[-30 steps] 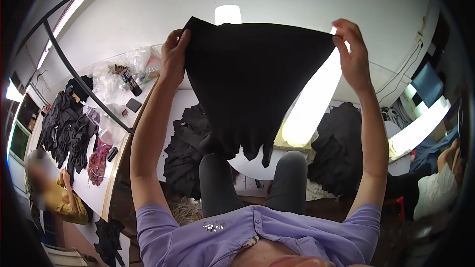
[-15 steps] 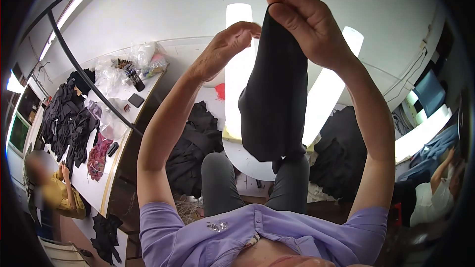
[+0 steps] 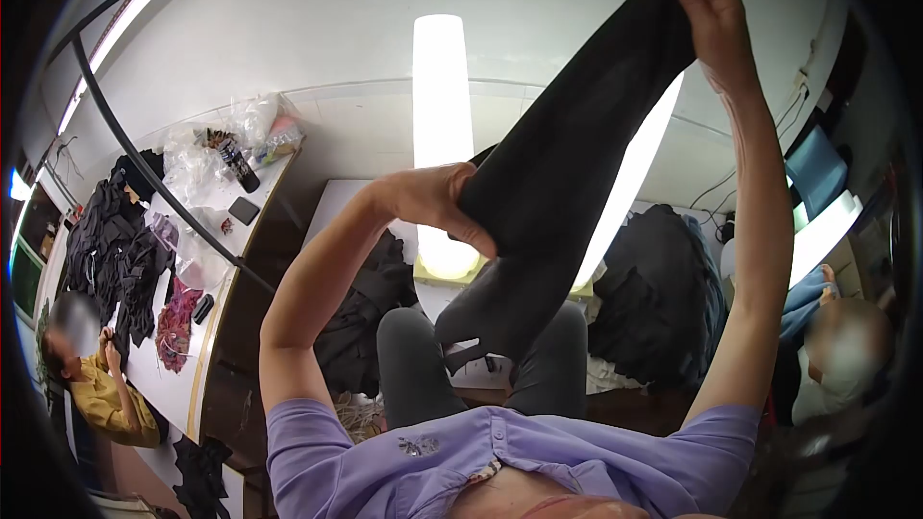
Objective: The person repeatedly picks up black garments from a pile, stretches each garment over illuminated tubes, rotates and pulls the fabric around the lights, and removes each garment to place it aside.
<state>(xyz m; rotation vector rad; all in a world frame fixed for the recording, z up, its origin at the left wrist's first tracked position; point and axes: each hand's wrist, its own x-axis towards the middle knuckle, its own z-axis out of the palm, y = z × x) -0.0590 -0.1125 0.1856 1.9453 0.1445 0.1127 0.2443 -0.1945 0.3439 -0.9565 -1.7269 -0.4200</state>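
Observation:
A black garment (image 3: 577, 135) hangs slantwise in front of me, from the upper right down over my knees. At its top corner my right hand (image 3: 713, 24) is closed on the cloth. Lower down, at the garment's left edge, my left hand (image 3: 437, 202) holds the fabric with its thumb in front; its other fingertips are hidden behind the cloth. The garment's lower end has a small gap and a loose strip. Behind it stand two bright white tube-shaped lights.
Black cloth piles lie left (image 3: 361, 317) and right (image 3: 659, 298) of my knees. The left table (image 3: 192, 365) bears black clothes, plastic bags, a dark bottle (image 3: 237, 165) and a phone-like item (image 3: 243, 210). One person sits left, another right. A black curved bar (image 3: 144, 163) crosses the left.
My right hand has moved right with the garment's corner. My left hand has come down and taken hold of the cloth's left edge. The garment now stretches slantwise between both hands.

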